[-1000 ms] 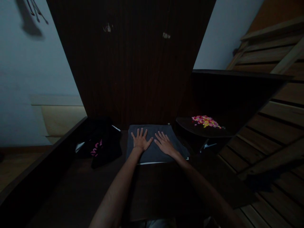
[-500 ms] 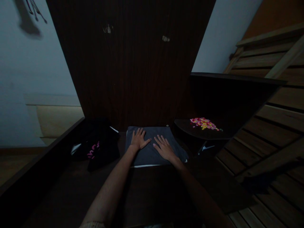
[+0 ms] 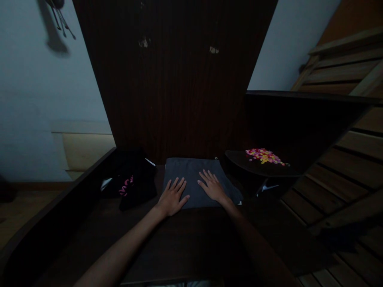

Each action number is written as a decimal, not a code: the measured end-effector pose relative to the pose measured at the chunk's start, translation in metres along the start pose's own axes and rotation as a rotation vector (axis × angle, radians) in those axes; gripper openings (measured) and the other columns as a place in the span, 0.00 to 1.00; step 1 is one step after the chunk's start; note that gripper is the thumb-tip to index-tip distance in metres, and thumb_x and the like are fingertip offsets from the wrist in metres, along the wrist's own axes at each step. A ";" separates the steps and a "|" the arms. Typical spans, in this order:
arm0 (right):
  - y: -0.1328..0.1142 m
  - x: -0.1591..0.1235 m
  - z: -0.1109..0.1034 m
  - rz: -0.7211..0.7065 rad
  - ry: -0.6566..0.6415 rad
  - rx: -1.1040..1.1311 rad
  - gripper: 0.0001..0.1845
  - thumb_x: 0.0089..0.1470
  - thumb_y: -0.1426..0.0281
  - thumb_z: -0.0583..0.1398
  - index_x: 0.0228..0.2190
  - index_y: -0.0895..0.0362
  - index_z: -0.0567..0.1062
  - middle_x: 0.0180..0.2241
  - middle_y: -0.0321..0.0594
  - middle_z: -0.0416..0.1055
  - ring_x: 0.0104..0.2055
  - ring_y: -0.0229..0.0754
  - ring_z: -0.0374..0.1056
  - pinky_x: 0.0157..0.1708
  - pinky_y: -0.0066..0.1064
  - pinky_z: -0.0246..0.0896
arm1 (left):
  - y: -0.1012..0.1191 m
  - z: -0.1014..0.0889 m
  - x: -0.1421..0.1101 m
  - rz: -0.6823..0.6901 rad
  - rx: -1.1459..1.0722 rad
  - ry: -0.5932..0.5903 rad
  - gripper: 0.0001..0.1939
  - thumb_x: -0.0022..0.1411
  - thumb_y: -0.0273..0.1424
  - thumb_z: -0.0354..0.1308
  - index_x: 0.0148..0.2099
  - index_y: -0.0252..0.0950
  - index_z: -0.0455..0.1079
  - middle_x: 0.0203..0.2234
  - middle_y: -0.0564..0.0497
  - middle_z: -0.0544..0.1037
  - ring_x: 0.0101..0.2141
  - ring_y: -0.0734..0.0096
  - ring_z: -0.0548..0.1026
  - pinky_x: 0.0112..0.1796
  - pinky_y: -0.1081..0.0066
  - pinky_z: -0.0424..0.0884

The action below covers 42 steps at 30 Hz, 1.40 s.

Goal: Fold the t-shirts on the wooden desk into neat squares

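A dark grey folded cloth (image 3: 193, 169) lies flat on the dark wooden desk (image 3: 191, 239), its back edge close to the upright panel. My left hand (image 3: 172, 197) rests on its front left part, fingers spread and palm near the front edge. On the right half of the cloth lies my right hand (image 3: 211, 186), flat with the fingers apart. Neither hand grips anything. A small white bit shows at the front right corner of the cloth.
Left of the cloth sits a crumpled black fabric (image 3: 137, 187) with pink lettering. Colourful small pieces (image 3: 266, 156) lie heaped on a rounded shelf (image 3: 236, 159) at the right. A tall dark panel (image 3: 179, 87) rises behind, and a raised side board (image 3: 60, 199) bounds the left.
My left hand has slid back toward me to the front left of the cloth. My right hand has stayed nearly in place on it. The view has shifted slightly left.
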State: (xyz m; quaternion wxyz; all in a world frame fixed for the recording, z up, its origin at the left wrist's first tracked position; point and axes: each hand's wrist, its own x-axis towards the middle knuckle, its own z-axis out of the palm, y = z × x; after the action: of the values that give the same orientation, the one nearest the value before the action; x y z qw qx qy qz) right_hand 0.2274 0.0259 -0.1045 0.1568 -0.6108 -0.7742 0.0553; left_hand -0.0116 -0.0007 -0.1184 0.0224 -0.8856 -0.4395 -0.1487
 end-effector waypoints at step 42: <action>-0.144 0.025 0.001 0.068 -0.038 1.558 0.24 0.44 0.56 0.66 0.42 0.52 0.75 0.40 0.38 0.76 0.43 0.44 0.71 0.42 0.34 0.67 | -0.020 -0.038 -0.033 0.052 -0.226 0.550 0.15 0.69 0.32 0.46 0.55 0.36 0.66 0.52 0.40 0.75 0.54 0.60 0.73 0.54 0.57 0.70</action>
State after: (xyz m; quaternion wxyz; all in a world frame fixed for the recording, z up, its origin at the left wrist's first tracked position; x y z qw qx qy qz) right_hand 0.0884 0.0141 -0.0617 0.5256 -0.3467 -0.4955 0.5983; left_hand -0.0553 -0.0198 -0.0933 0.0457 -0.8199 -0.3746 -0.4305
